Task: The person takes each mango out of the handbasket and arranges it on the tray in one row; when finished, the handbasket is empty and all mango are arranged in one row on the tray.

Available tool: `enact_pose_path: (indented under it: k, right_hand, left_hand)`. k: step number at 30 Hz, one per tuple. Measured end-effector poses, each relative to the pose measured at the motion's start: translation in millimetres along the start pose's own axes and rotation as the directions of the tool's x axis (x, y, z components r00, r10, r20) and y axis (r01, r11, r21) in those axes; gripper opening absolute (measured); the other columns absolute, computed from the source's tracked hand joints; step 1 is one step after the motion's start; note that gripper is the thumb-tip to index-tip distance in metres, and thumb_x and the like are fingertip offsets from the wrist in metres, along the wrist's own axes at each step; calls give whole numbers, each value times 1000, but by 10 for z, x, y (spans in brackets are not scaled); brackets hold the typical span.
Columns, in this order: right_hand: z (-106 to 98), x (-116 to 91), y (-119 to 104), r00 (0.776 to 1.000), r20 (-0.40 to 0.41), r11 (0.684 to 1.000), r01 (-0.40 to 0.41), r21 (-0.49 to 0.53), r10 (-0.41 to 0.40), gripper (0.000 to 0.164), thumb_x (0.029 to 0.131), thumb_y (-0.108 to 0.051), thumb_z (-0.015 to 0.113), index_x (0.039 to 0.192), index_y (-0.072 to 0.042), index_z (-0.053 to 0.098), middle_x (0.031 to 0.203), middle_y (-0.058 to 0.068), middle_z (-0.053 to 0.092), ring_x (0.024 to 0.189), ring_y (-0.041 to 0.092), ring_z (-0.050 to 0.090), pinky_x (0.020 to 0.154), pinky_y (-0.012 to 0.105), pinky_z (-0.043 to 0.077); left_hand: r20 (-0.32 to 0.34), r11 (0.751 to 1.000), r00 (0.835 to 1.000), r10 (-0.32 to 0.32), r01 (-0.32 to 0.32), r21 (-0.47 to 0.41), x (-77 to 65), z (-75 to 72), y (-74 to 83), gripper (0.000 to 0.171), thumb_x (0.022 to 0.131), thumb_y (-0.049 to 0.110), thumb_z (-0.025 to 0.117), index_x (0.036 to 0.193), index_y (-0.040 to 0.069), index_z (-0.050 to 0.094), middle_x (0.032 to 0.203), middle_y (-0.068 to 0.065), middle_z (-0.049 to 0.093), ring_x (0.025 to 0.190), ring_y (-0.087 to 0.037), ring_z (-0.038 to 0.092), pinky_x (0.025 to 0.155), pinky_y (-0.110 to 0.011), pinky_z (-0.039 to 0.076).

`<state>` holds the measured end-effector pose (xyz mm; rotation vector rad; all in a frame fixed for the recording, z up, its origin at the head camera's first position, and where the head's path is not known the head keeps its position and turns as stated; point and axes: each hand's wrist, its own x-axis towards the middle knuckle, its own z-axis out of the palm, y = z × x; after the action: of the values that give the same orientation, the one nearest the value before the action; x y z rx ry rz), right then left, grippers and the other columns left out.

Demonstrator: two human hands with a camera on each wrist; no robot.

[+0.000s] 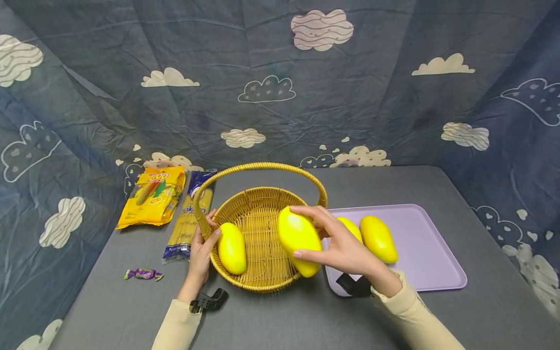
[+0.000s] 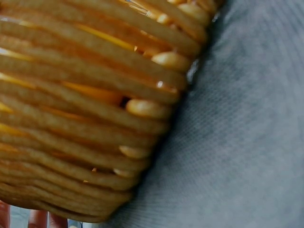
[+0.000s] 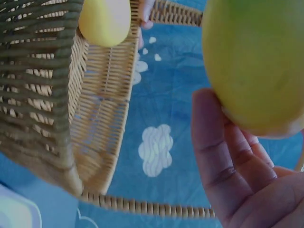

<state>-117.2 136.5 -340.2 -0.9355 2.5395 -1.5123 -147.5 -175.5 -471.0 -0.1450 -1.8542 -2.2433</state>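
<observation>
A yellow mango is gripped in my right hand, thumb and fingers on either side of it, over the right rim of a wicker basket. The same mango fills the upper right of the right wrist view. My left hand holds the basket's left rim beside the handle base, thumb over the edge. One mango lies inside the basket on the left. Two more mangoes sit on a lilac tray: one in plain sight, the other partly hidden by my right hand.
Left of the basket lie a blue-ended spaghetti pack, a yellow snack bag and a purple wrapped candy. The basket's tall handle arches over its opening. A cloud-patterned cloth hangs behind the grey table.
</observation>
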Motion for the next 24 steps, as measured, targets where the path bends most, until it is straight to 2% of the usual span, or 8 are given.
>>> enact_pose_path:
  k: [3,7,15,18,24]
  right_hand:
    - [-56,-66,56,1000,-15,1000,22,-1,-22,76,76,-19,82,140,-28,43,125,-7,50,92,16,55,72,32,51]
    - [-137,-160,107,999,-30,998,14,60,-12,76,76,-18,81,140,-28,42,126,-4,48,94,20,58,74,35,53]
    - [-313,-317,182,997,-68,984,58,169,-47,78,75,2,78,142,-14,40,124,5,48,89,29,62,66,38,56]
    - [-382,-364,220,995,-85,983,63,173,-49,79,75,6,76,142,-12,39,123,7,48,86,30,62,64,39,57]
    - [-501,-487,291,989,-148,990,13,139,7,78,76,7,74,143,-13,38,117,8,51,86,27,61,63,38,56]
  left_hand:
    - [-5,1000,1000,-7,7,2,-3,-1,2,27,98,5,51,116,-10,39,149,-8,34,137,-19,27,112,-33,20]
    - [-5,1000,1000,-12,12,0,-3,1,5,28,98,6,51,117,-10,39,150,-9,33,137,-20,27,112,-34,19]
    - [-5,1000,1000,-12,12,1,9,-4,2,28,98,5,51,116,-11,38,151,-17,28,137,-20,26,113,-36,17]
    - [-3,1000,1000,-10,10,3,13,-5,0,28,98,6,51,116,-11,38,151,-17,28,137,-20,26,113,-37,17]
    - [0,1000,1000,-7,7,7,9,-9,-7,26,98,4,50,115,-11,38,150,-15,30,137,-21,26,113,-36,17]
